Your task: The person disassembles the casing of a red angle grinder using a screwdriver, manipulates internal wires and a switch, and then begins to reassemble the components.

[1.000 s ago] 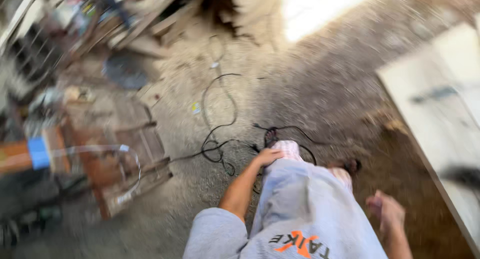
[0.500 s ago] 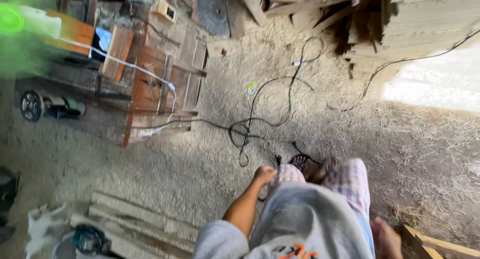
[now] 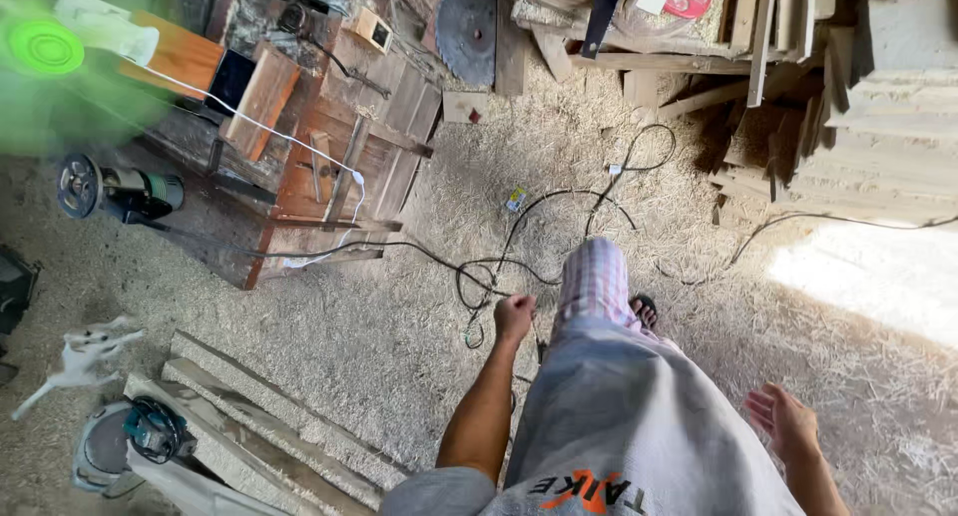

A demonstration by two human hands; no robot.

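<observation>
- Closest to me, my right hand [image 3: 783, 421] hangs open beside my hip, fingers loosely spread, holding nothing, over the sawdust-strewn floor [image 3: 399, 326].
- My left hand [image 3: 515, 316] is curled into a loose fist at the end of a straight arm; I cannot tell whether anything is inside it. It sits just above the tangle of black cable [image 3: 489, 276] that loops across the floor in front of my leg.
- My forward foot in a dark sandal [image 3: 644, 309] stands on the floor just right of that hand, with the cable loops near it.
- Down at the lower left, a circular saw [image 3: 135, 436] with a teal body rests at the end of a few long wooden planks [image 3: 269, 421] lying side by side on the floor.
- A small white animal [image 3: 85, 351] stands just above the saw, near the left edge.
- Farther out on the left, a low wooden bench [image 3: 329, 177] of reddish boards carries scraps of wood; a thin white cord [image 3: 249, 122] runs across it.
- Left of the bench, a router-like power tool [image 3: 115, 189] lies on its side.
- At the far end, a round saw blade [image 3: 466, 32] leans upright against stacked timber [image 3: 878, 127], which fills the upper right.
</observation>
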